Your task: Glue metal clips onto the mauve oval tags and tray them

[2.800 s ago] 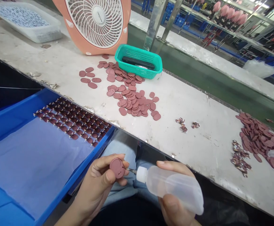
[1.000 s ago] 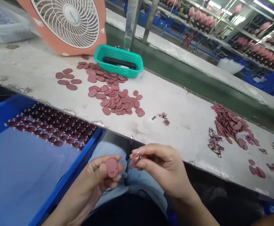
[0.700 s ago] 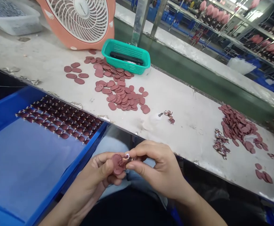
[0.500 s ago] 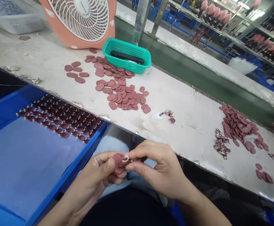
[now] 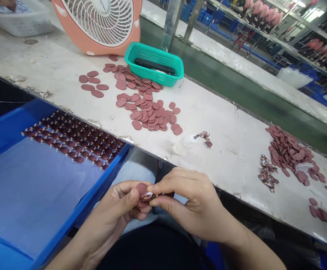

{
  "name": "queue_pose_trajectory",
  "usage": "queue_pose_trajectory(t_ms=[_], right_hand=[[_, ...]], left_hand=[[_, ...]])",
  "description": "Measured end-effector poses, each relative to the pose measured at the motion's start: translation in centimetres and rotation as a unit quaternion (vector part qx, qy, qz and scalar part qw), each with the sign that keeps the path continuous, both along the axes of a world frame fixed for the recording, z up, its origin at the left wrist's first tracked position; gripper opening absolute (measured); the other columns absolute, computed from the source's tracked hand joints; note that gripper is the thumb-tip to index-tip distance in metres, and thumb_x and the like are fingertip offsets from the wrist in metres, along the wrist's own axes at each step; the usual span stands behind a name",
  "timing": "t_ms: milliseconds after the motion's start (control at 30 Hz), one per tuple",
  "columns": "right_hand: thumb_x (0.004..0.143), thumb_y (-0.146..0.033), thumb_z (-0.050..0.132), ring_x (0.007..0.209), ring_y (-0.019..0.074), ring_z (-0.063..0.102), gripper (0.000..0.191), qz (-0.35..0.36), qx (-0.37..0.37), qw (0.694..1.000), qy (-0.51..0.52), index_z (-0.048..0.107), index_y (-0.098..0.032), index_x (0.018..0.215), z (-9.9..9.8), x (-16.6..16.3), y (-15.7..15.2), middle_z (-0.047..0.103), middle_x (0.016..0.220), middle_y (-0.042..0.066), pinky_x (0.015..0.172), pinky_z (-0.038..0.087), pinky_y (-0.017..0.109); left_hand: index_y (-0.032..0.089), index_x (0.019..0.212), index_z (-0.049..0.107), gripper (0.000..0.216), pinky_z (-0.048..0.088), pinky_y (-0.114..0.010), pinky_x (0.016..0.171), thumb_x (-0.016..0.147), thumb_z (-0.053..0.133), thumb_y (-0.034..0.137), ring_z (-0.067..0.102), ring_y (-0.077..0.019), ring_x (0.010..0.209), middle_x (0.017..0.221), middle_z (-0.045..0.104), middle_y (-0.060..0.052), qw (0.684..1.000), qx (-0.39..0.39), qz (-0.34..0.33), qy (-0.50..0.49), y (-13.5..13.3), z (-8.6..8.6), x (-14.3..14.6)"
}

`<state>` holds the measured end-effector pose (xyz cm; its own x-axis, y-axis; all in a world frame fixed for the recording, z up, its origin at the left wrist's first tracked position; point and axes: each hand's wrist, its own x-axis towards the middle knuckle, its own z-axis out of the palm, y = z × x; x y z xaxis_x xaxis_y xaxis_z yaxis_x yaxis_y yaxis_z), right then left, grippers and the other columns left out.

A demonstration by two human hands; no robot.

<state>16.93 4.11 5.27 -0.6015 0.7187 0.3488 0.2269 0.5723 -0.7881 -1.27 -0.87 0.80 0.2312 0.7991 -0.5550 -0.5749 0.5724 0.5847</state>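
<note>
In front of my lap, my left hand [image 5: 120, 206] is closed on a reddish-brown oval disc [image 5: 141, 188], gripping it between thumb and fingers. My right hand [image 5: 191, 202] pinches a small brown-and-white piece [image 5: 149, 195] with thumb and forefinger, pressed against the disc's face. The fingertips cover much of this piece, so its exact kind is hidden. Beyond my hands, a translucent squeeze bottle [image 5: 184, 144] with a thin dark tip lies on the bench. Its tip reaches a few small brown pieces [image 5: 207, 138].
Reddish-brown discs [image 5: 152, 112] lie heaped by a green basket [image 5: 153, 64] and a fan [image 5: 107, 33]. Another disc pile [image 5: 290, 150] lies right. In the blue tray [image 5: 92, 198], discs with small pieces [image 5: 73, 140] form rows. A person's hand [image 5: 10, 3] is over the white basket [image 5: 31, 26].
My right fingertips have shifted slightly left, covering more of the small piece on the disc. Another person's hand has appeared at the white basket. The whole view has shifted a little.
</note>
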Motion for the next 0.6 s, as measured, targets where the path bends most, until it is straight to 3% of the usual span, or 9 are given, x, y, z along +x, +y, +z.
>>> queue_pose_trajectory(t_ms=[333, 433, 600], right_hand=[[0.092, -0.010, 0.070, 0.077, 0.0115, 0.070, 0.009, 0.034, 0.010, 0.999, -0.012, 0.070, -0.014, 0.101, 0.4, 0.0, -0.4, 0.077, 0.087, 0.004, 0.076, 0.058, 0.022], [0.093, -0.009, 0.069, 0.078, 0.0110, 0.070, 0.008, 0.047, 0.018, 0.999, 0.007, 0.070, -0.011, 0.100, 0.7, 0.1, -0.8, 0.077, 0.086, 0.005, 0.076, 0.058, 0.021], [0.092, -0.009, 0.070, 0.079, 0.0115, 0.073, 0.012, 0.054, 0.016, 0.998, 0.010, 0.070, -0.011, 0.104, 1.6, 0.3, -1.5, 0.079, 0.091, 0.007, 0.075, 0.060, 0.020]], left_hand=[[0.018, 0.074, 0.083, 0.034, 0.048, -0.016, 0.054, 0.061, 0.094, 0.048, 0.053, -0.0073, 0.052, 0.061, 0.069, -0.001, 1.000, -0.001, 0.003, -0.026, -0.7, 0.0, -0.1], [0.020, 0.075, 0.084, 0.029, 0.048, -0.017, 0.054, 0.063, 0.094, 0.044, 0.058, -0.0098, 0.056, 0.061, 0.072, -0.002, 0.998, 0.034, -0.015, -0.049, -0.8, 0.4, -0.2], [0.024, 0.074, 0.084, 0.034, 0.054, -0.028, 0.057, 0.050, 0.099, 0.042, 0.066, -0.0164, 0.052, 0.057, 0.076, -0.004, 0.997, -0.013, -0.010, -0.069, -1.1, 1.9, -0.3]])
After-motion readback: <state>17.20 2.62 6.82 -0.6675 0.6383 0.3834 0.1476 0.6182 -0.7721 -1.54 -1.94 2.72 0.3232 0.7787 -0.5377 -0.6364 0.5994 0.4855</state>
